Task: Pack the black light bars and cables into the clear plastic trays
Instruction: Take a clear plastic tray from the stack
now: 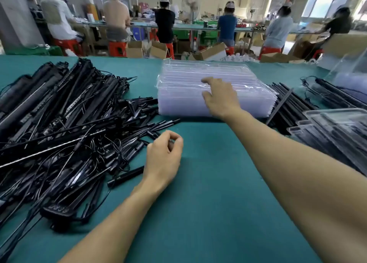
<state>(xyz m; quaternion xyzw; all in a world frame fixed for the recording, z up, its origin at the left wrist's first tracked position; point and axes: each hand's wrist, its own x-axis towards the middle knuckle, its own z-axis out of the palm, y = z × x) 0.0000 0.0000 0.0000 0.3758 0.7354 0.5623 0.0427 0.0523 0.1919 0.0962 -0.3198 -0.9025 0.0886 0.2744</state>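
A big heap of black light bars and tangled cables (59, 127) covers the left half of the green table (198, 203). A tall stack of clear plastic trays (184, 95) stands at the middle back. My right hand (220, 97) reaches over the stack's front right part, its fingers spread and touching the top tray. My left hand (164, 155) rests on the table by the heap's right edge, with loosely curled fingers; whether they pinch something small I cannot tell.
More black bars (288, 105) lie right of the stack. Packed clear trays (337, 135) sit at the right edge. A clear bag (349, 78) stands at the back right. Several people work at benches behind, with cardboard boxes (158, 50) on the floor.
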